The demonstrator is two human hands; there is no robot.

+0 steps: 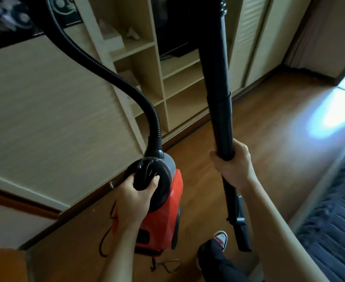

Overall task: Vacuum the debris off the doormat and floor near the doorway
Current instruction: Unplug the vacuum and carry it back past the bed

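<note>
Red canister vacuum [163, 216], black ribbed hose [106, 72] rising from its top; left hand [136, 197] grips the black handle [145, 173]. Black wand [218, 82], near upright, gripped by right hand [233, 164]. Wooden floor [269, 127]; open shelving [147, 64] behind.

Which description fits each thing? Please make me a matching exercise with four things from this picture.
Column A
1. vacuum body
2. hose
3. tube
4. shoe

Column B
a. striped, low in the view
b. gripped by the right hand
c. red, its black top held by the left hand
d. black, ribbed, curving up from the vacuum's top

Pairs: 1-c, 2-d, 3-b, 4-a
</note>
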